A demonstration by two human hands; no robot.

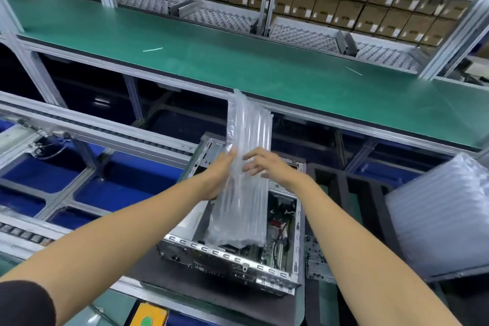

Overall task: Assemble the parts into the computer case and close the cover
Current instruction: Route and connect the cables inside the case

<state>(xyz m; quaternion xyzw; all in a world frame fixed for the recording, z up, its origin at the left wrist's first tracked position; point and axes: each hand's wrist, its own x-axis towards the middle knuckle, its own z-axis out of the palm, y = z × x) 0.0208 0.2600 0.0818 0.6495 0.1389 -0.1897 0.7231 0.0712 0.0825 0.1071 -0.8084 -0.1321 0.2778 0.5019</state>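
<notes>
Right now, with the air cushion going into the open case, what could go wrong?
1. The air cushion stands tall and tilted in the computer case; it may keep the cover from closing.
2. Its lower end sits over the cables and could snag them.

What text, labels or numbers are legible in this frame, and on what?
No text can be read.
White labels on the cardboard boxes: too small and blurred.
Rear panel of the computer case: any markings are blurred.
Yellow object with a green spot at the bottom edge: no legible text.
Air cushion: clear, unprinted.
</notes>
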